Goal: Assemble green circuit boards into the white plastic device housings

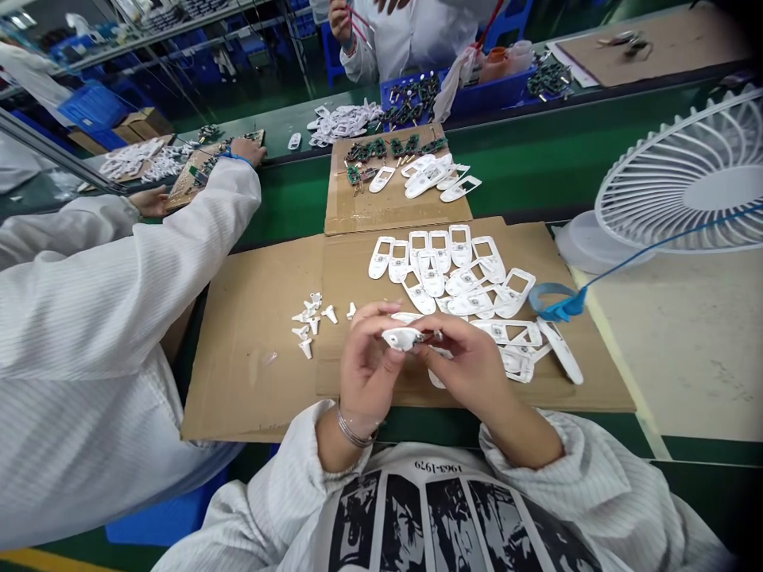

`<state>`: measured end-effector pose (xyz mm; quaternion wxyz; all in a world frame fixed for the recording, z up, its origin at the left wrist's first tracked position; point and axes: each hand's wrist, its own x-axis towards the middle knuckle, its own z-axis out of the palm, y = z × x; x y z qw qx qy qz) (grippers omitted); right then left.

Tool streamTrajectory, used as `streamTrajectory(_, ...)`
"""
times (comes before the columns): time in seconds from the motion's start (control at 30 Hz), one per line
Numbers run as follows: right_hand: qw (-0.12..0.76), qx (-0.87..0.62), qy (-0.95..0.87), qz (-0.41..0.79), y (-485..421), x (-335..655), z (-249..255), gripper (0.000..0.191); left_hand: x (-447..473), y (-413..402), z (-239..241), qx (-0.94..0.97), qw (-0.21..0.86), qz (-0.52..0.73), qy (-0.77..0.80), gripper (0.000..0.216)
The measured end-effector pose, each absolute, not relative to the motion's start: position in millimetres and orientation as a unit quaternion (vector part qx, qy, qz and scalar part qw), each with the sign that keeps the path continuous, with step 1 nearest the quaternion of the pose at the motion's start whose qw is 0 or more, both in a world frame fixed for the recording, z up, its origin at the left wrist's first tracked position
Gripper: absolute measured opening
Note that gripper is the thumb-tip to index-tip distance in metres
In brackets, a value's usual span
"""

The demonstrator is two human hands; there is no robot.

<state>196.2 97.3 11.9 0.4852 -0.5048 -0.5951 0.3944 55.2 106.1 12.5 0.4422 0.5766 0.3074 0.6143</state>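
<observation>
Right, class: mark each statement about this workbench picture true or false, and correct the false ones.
1. The left hand and right hand hold one white plastic housing above the cardboard sheet. True.
2. The small white parts lie right of the hands. False: the small white parts lie to their left.
3. A white fan stands at the right. True.
4. The green circuit boards lie on the near cardboard sheet. False: the green circuit boards lie on the farther cardboard piece.
5. The left wrist wears a bracelet. True.
</observation>
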Motion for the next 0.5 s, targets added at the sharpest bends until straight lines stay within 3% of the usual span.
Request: streamTrajectory(0.5, 0.472, -0.479, -0.674, 0.307, 96.7, 195.5, 17.8, 0.017, 49.1, 102.3, 18.8, 0.654, 0.366, 0.602, 0.275, 0.021)
